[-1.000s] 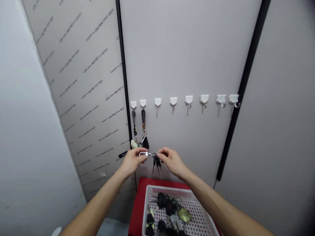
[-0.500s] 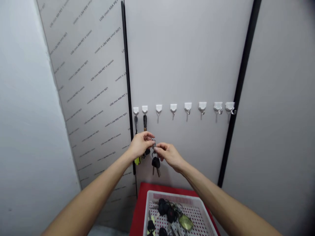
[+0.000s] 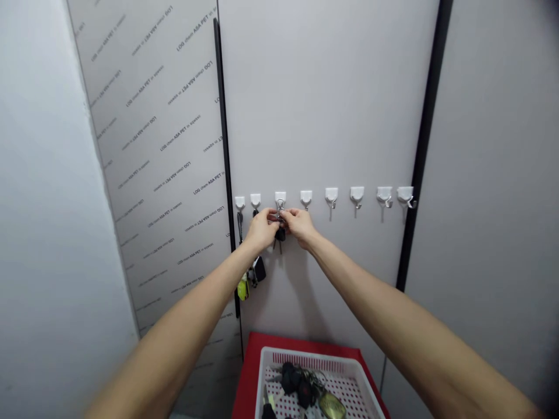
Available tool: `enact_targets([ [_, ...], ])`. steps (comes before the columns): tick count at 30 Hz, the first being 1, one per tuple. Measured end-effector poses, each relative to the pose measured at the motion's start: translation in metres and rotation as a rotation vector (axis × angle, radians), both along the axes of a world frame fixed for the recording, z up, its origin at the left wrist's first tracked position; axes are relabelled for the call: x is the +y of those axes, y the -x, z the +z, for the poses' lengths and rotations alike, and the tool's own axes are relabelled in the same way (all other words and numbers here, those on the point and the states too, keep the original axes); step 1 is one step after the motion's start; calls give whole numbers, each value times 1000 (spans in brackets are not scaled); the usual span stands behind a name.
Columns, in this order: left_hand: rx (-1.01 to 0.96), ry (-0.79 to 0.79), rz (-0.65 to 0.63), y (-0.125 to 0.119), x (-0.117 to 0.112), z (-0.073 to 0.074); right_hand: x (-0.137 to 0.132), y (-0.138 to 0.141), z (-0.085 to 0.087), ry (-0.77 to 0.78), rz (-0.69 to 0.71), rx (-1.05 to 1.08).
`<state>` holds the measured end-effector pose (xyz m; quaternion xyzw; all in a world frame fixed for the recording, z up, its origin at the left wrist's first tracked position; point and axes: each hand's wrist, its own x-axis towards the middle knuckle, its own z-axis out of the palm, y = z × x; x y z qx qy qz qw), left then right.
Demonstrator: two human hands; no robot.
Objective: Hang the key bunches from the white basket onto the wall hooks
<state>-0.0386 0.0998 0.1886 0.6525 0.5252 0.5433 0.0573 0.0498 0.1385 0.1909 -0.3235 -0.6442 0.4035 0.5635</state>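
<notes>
Both my hands are raised to the third white wall hook [image 3: 280, 197] in a row of hooks. My left hand [image 3: 261, 228] and my right hand [image 3: 299, 224] pinch a black key bunch [image 3: 280, 232] by its metal clasp, right under that hook. The clasp's top reaches the hook's metal prong; whether it hangs on it I cannot tell. Two other key sets hang on the first two hooks at the left, a yellow-green tag [image 3: 243, 288] and a black fob [image 3: 259, 269] dangling beside my left forearm.
Several white hooks [image 3: 357, 194] to the right carry nothing. Below, a white perforated basket [image 3: 267, 372] with more keys sits on a red surface [image 3: 247, 372]. A film-covered panel with printed text [image 3: 166, 145] stands at the left; black vertical strips [image 3: 423, 139] frame the wall panel.
Both hands rose with the black key bunch from waist level up to the third hook. The view tilted up, so the basket sank toward the bottom edge.
</notes>
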Motion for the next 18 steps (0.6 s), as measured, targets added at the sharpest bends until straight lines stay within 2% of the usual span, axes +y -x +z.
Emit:
enact_targets([
  [3, 14, 50, 4, 2, 3, -7, 4, -1, -10, 47, 32, -79],
  [5, -16, 78, 4, 3, 2, -20, 3, -5, -20, 51, 0, -98],
  [7, -70, 86, -14, 3, -3, -39, 1, -13, -33, -2, -94, -116],
  [9, -121, 92, -56, 1, -11, -65, -5, -24, -54, -91, -179, -154],
  [10, -132, 105, -87, -1, -17, -80, -9, -30, -68, -121, -183, -191],
  [12, -119, 175, -148, -7, -29, -115, -21, -45, -102, -120, -107, -309],
  [16, 14, 417, -216, -23, -54, -186, -51, -73, -181, 44, 131, -608],
  [18, 132, 487, -208, -30, -62, -214, -62, -84, -214, 74, 135, -755],
])
